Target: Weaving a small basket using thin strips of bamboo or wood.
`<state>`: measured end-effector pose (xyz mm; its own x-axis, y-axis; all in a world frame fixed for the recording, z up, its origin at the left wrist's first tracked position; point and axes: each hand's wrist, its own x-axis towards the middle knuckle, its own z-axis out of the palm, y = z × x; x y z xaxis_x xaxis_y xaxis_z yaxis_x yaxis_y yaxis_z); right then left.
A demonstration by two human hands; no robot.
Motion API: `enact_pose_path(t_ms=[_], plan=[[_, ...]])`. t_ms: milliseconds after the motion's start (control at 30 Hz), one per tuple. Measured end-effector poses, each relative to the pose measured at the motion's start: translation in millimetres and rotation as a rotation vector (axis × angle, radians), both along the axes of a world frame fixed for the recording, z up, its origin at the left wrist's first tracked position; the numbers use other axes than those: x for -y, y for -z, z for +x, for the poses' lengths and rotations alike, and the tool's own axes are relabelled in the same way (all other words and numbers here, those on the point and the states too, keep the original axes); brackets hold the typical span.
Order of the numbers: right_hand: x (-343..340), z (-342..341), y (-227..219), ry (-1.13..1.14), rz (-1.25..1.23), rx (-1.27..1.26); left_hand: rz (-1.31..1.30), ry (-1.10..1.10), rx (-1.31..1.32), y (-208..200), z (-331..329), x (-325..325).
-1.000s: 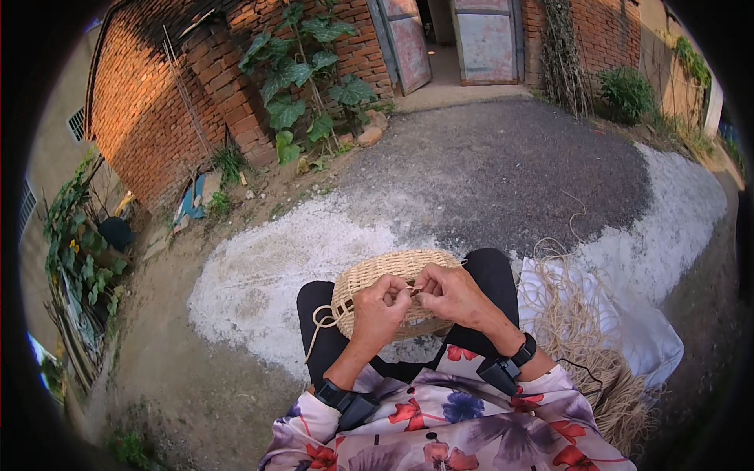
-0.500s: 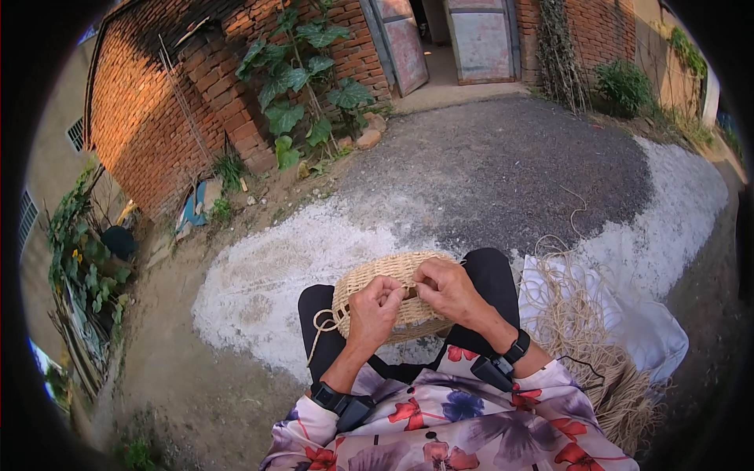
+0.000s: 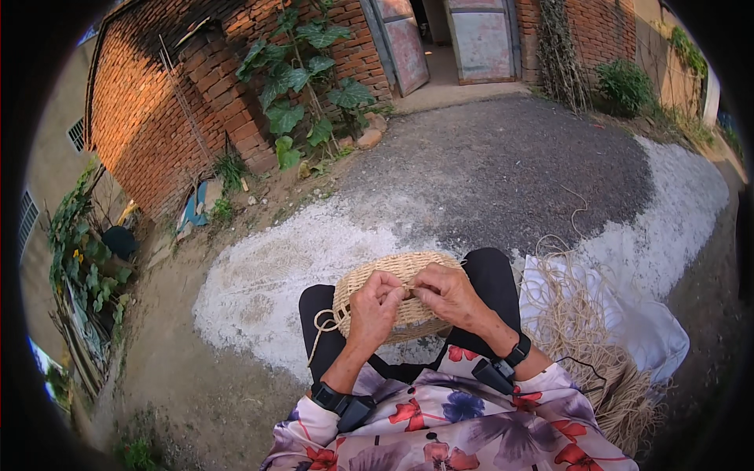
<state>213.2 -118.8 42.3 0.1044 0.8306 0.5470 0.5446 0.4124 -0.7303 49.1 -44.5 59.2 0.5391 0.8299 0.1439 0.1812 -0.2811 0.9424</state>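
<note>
A pale woven straw basket (image 3: pixel 393 264) rests across my lap between my knees. My left hand (image 3: pixel 375 306) lies over its near left part, thumb and fingers pinched at the weave. Close beside it, my right hand (image 3: pixel 448 292) pinches at the same spot, and the two sets of fingertips nearly meet. A thin straw cord seems to run between them, though the fingers hide most of it. From the basket's left end a loop of cord (image 3: pixel 324 320) sticks out, its tail hanging over my left thigh.
To my right, a large tangle of straw cord (image 3: pixel 585 314) lies partly on a white sack (image 3: pixel 656 334). Ahead, grey paving reaches a brick building with an open metal door (image 3: pixel 481 43). A leafy climbing plant (image 3: pixel 290 78) grows by its wall.
Both hands stay at the same place on the basket. The right fingertips have shifted very slightly down and left, closer to the left ones.
</note>
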Motion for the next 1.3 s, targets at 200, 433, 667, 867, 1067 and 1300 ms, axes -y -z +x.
enact_pose_path(t_ms=[200, 433, 667, 867, 1067, 1300], plan=[[-1.9, 0.6, 5.1, -0.006, 0.004, -0.022, 0.008, 0.037, -0.045, 0.6, -1.7, 0.3], [-0.2, 0.9, 1.8, -0.002, -0.095, -0.08, 0.231, -0.023, -0.145, -4.0, 3.7, 8.1], [9.6, -0.6, -10.4, 0.043, -0.069, 0.006, 0.209, 0.006, -0.142, -7.5, 7.3, 7.2], [10.8, -1.2, -12.7, 0.071, 0.131, 0.388, 0.185, 0.061, -0.178, -10.1, 1.3, 4.6], [10.5, 7.4, -18.4, 0.072, 0.121, 0.42, 0.017, 0.145, -0.09, -15.3, 4.2, -0.2], [3.0, 10.5, -19.9, 0.064, -0.041, 0.294, -0.184, 0.261, -0.07, -15.0, 3.9, -11.8]])
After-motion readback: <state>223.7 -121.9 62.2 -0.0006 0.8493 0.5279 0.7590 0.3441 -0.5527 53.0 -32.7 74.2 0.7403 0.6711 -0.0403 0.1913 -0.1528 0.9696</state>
